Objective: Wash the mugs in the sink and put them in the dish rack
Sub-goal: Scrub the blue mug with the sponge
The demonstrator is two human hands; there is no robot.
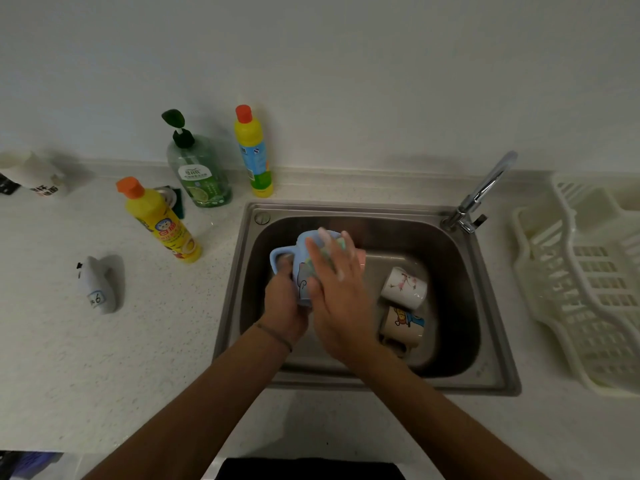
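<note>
Our left hand [282, 303] gripped the blue mug [303, 268] over the sink [498, 379]; our right hand [337, 289], fingers straight, rubbed it. Two mugs [403, 287] lay unwashed inside the sink; the rack [588, 306] beside it held none.

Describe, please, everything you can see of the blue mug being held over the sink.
The blue mug is light blue, apparently glazed ceramic, with a cartoon print on its side and a loop handle at its left. It is held above the sink, rim pointing away from the camera. The left hand grips its lower part beside the handle. The right hand lies across it with straight fingers, hiding much of its body. Its inside is not visible.
</note>
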